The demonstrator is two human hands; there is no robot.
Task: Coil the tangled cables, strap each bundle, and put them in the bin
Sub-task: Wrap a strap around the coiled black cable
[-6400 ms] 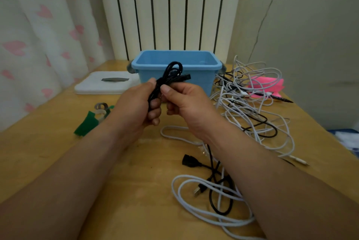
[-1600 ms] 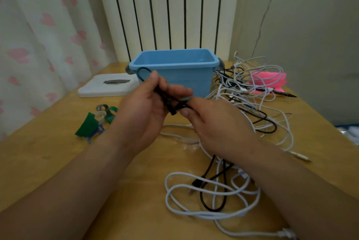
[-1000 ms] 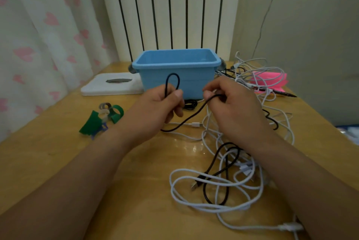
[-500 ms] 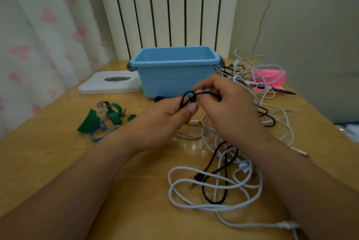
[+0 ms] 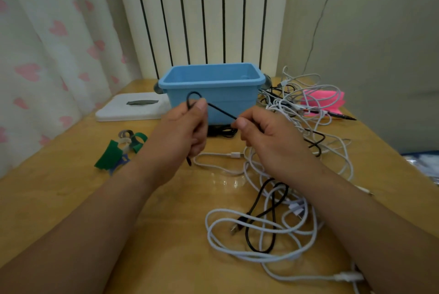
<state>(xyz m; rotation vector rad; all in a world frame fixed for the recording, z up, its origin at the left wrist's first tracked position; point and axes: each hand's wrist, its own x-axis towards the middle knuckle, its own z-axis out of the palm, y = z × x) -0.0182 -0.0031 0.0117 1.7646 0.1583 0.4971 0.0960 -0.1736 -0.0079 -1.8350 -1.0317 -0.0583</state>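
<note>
My left hand [image 5: 183, 134] grips a thin black cable [image 5: 219, 110], with a small loop showing above the thumb and one end hanging below the fist. My right hand [image 5: 266, 139] pinches the same cable a short way along, so a taut stretch runs between the hands. Just behind them stands the blue bin [image 5: 211, 94]. A tangle of white and black cables [image 5: 273, 229] sprawls over the table at the right and front. A dark cable bundle [image 5: 221, 131] lies at the foot of the bin. Green and blue straps [image 5: 118, 153] lie to the left.
A white flat box [image 5: 133, 109] sits left of the bin on the wooden table [image 5: 59, 198]. Pink paper [image 5: 325, 101] and a pen [image 5: 342, 116] lie under the cables at the back right. A radiator and curtain stand behind the table.
My hands have drawn apart, pulling the black cable taut between them. Half a second ago they met over a small loop. A dark bundle now shows by the bin.
</note>
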